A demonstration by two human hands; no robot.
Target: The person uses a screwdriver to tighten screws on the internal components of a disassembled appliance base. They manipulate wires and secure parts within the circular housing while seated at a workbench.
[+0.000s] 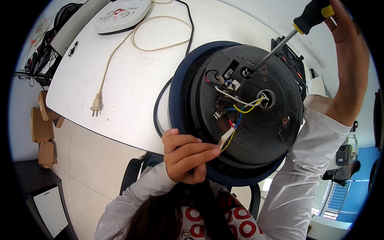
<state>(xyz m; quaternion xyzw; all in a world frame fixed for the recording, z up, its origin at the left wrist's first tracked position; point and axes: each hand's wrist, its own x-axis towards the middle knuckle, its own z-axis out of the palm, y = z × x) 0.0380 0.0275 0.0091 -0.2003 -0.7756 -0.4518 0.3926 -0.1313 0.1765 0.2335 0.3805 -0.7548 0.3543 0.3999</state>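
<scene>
Right hand [347, 30] is way up at the 2 o'clock, elbow bent, grip holding a black-and-yellow screwdriver [314, 17], metal shaft slanting to the pebbly, dark, round base [260, 138] at the tabletop [136, 88]'s 4 o'clock edge. Left hand [188, 156] is half-curled at the base's 8 o'clock, fingertips at a white wire sleeve [226, 137]; can't tell if that grip's pinching it.

Red letters [239, 229] cross the shirt [296, 180]; print [249, 63] on the dark base [256, 138] seems unreadable.
</scene>
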